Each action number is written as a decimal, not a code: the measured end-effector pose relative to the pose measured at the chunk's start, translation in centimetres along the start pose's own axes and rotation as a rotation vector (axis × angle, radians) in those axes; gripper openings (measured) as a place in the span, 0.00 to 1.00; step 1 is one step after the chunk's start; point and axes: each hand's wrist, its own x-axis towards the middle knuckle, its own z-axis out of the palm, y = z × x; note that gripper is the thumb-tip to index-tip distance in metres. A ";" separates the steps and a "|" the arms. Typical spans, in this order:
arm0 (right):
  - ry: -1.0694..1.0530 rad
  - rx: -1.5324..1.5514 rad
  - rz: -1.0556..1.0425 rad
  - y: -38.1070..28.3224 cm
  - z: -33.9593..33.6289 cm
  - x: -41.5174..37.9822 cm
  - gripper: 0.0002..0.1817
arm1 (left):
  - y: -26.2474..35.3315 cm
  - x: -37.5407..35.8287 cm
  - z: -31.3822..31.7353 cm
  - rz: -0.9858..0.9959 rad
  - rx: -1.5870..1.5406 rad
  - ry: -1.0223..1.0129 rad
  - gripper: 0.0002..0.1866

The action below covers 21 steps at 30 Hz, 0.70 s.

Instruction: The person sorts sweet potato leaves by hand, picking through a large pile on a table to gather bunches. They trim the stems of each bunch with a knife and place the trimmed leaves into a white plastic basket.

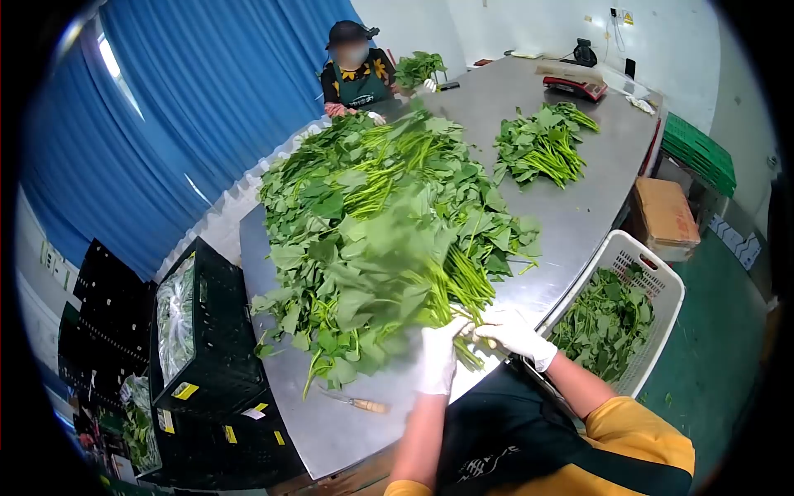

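A long steel table (pixel 595 207) carries heaped greens (pixel 372 215). Both gloved hands, left hand (pixel 437 357) and right hand (pixel 517 335), clasp one bunch (pixel 397 289) by its stems, keeping leaves together.

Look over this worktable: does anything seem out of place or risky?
One thing: a small knife lies loose on the steel table, near its front edge, close beside the left hand gripping a bunch of greens. Nothing looks spilled or damaged.

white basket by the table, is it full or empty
Partly full. The white basket holds a layer of loose green leaves, but its slotted inner walls still show above them.
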 end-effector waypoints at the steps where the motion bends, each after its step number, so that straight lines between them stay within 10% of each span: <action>1: -0.012 0.006 -0.004 0.7 0.1 0.1 0.09 | 0.5 -0.7 0.3 0.002 0.039 -0.004 0.07; 4: -0.043 0.006 0.049 1.5 -0.1 -0.1 0.09 | -1.2 -0.5 -2.0 -0.091 0.021 -0.056 0.11; 7: -0.023 0.070 0.116 2.2 -0.2 -1.0 0.08 | -2.5 -0.7 -3.2 0.229 0.299 -0.154 0.16; 21: 0.221 0.063 0.076 3.1 1.6 -2.4 0.08 | -4.3 -0.1 -4.7 0.047 0.273 -0.246 0.11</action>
